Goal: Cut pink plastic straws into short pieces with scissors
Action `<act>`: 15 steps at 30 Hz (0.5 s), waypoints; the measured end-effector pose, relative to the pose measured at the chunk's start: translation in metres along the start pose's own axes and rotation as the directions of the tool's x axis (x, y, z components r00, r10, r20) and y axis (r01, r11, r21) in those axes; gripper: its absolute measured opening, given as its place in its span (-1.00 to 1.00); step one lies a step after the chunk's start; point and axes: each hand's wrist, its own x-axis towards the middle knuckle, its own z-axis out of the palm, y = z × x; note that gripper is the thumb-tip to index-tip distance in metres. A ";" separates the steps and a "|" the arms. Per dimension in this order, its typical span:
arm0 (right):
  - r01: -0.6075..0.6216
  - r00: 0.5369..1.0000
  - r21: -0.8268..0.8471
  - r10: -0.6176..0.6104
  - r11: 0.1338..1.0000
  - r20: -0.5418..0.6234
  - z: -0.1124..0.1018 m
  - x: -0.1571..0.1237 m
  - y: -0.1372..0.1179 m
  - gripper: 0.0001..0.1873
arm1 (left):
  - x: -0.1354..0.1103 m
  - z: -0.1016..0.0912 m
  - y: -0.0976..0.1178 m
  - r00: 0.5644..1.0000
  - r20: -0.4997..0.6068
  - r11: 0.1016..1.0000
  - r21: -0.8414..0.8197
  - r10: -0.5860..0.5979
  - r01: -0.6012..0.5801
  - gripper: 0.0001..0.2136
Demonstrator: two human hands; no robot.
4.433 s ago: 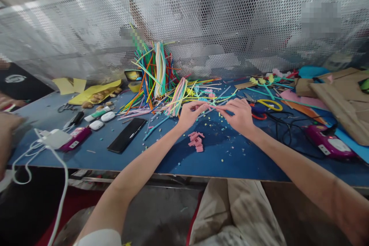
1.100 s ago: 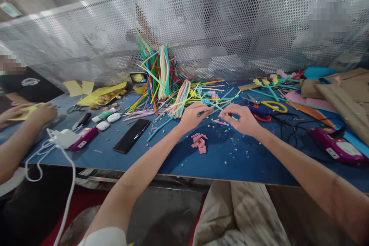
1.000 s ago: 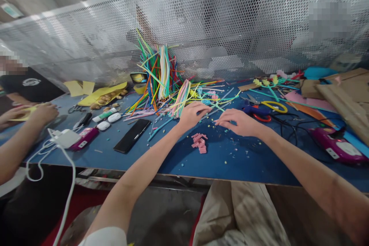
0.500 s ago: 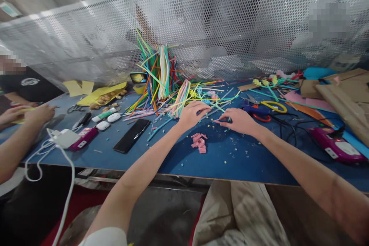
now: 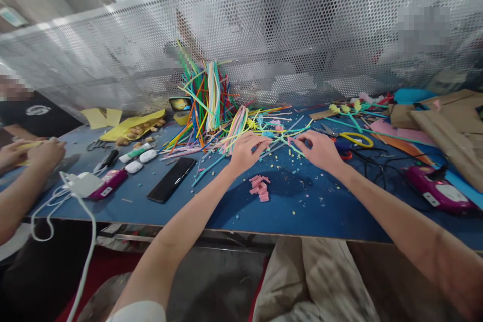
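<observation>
My left hand [image 5: 247,152] is closed in a pinch at the end of a mint-green pipe cleaner [image 5: 280,137]. My right hand [image 5: 319,150] faces it from the right, thumb and finger pinching a small pink piece [image 5: 290,141] against the green stem. Below both hands lies a small pile of short pink pieces [image 5: 259,188]. Behind my left hand are a bundle of pastel pipe cleaners [image 5: 236,131] and a yellow fuzzy shape [image 5: 252,123]. Small light crumbs are scattered under my right hand.
A tall bunch of coloured pipe cleaners [image 5: 213,95] stands against the perforated metal panel [image 5: 302,35]. A black phone [image 5: 171,178] lies left. Yellow-handled scissors [image 5: 356,139], cables and a purple power strip [image 5: 439,191] are right. A co-worker's hands [image 5: 41,153] work at far left.
My right hand has risen slightly and brought the pink piece up to the green pipe cleaner. My left hand has shifted slightly left.
</observation>
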 end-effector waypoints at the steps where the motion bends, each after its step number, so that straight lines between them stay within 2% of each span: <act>1: -0.028 0.999 0.049 0.029 0.998 -0.029 0.000 0.000 0.001 -0.69 | 0.000 0.000 0.001 1.000 0.005 1.000 0.000 -0.007 0.007 -0.83; 3: -0.059 0.996 0.128 0.066 0.990 -0.054 0.002 0.000 0.000 -0.67 | 0.001 0.001 0.002 0.999 0.011 0.999 -0.001 -0.052 0.052 -0.82; 5: -0.042 0.997 0.156 0.052 0.987 -0.058 0.003 -0.001 -0.004 -0.69 | 0.001 0.003 0.004 0.988 0.017 0.988 -0.021 -0.155 0.156 -0.80; 9: 0.043 0.999 0.119 -0.038 0.992 -0.038 0.006 -0.005 -0.017 -0.77 | 0.001 0.009 0.007 0.929 0.083 0.911 -0.180 -0.361 0.371 -0.72; 12: 0.075 0.997 0.087 -0.073 0.993 -0.020 0.011 -0.008 -0.024 -0.80 | -0.001 0.012 0.009 0.898 0.108 0.852 -0.287 -0.426 0.439 -0.69; 15: 0.090 0.996 0.066 -0.091 0.994 0.006 0.013 -0.008 -0.027 -0.81 | -0.001 0.015 0.009 0.881 0.116 0.821 -0.324 -0.459 0.471 -0.69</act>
